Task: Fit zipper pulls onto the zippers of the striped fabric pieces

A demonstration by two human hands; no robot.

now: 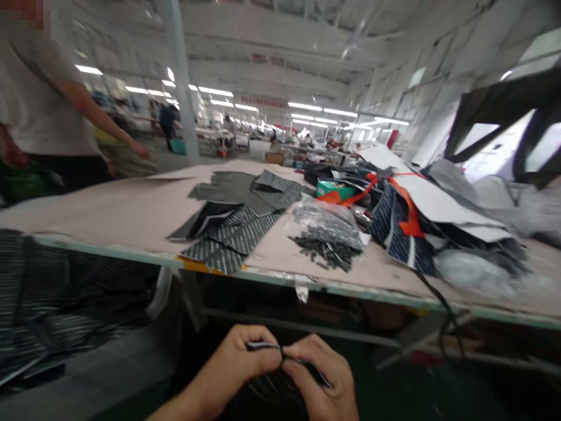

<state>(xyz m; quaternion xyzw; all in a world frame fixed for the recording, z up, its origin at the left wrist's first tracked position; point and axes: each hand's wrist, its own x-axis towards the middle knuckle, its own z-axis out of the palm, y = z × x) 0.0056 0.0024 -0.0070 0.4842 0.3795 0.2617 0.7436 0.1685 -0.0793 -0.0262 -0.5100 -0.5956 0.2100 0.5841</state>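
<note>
Low in front of me, my left hand (234,363) and my right hand (331,377) meet with thumbs and forefingers pinched. Between them they grip the edge of a dark fabric piece (319,374) that shows a thin white line. Much of the cloth is hidden by my fingers and the dark area below, and anything small at the pinch is too tiny to name. Beyond my hands, small dark strips (331,251) spill from a clear plastic bag (326,213) on the table (109,213). Left of them lie dark striped fabric pieces (239,234).
To the right, striped cloth (385,219), orange strips (407,204), a green box (333,189) and white sheets (442,199) are heaped. A black cord (442,304) hangs over the table edge. More cloth (65,286) lies lower left. A person (56,105) stands at the far left.
</note>
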